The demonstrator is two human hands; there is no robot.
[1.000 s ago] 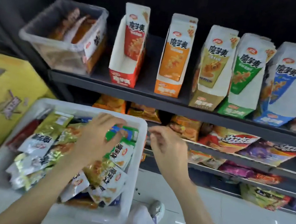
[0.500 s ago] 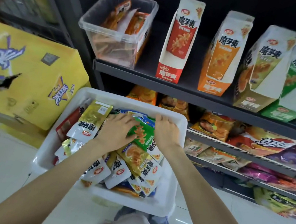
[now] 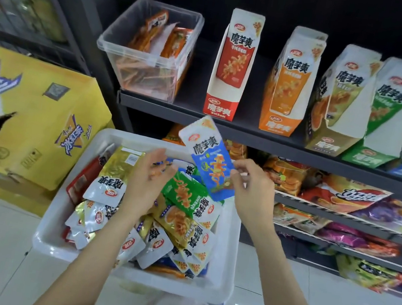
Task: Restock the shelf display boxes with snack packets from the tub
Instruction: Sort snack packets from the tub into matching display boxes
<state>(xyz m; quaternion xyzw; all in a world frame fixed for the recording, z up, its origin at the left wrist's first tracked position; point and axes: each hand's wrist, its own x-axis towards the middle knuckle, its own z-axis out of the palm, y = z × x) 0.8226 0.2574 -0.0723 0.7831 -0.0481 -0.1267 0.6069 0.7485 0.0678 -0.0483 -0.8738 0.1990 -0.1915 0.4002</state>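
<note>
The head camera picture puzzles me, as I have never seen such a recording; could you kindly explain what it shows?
No machine here: a person wears a camera on the head, looking down at their own two bare hands. A white tub of mixed snack packets sits in front of a dark shelf carrying upright display boxes, red, orange and others. The right hand pinches a blue packet with its fingers, raised above the tub. The left hand hovers over the packets, fingers loosely spread, holding nothing.
</note>
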